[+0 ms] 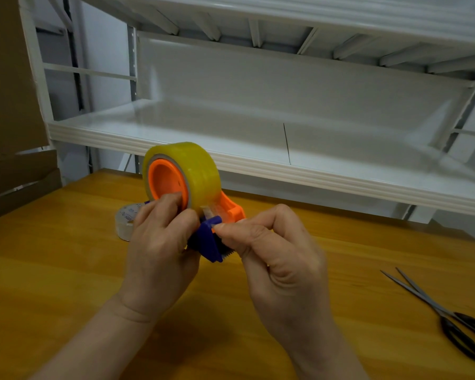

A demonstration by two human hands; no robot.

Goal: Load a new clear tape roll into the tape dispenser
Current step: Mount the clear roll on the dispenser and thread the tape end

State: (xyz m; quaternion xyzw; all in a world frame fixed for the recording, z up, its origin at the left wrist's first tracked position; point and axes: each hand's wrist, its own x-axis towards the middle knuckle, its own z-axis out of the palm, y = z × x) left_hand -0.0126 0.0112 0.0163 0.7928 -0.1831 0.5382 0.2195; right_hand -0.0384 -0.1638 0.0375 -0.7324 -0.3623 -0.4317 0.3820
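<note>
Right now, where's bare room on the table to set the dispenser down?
Bare table left of the left hand, up to the cardboard. Bare strip between the right hand and the scissors. The white shelf behind looks bare too. Crowded: centre, hands on the tape dispenser, spare roll behind the left hand.

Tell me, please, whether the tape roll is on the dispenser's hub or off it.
On: the tape roll rings the orange hub of the dispenser, which the left hand grips.
</note>
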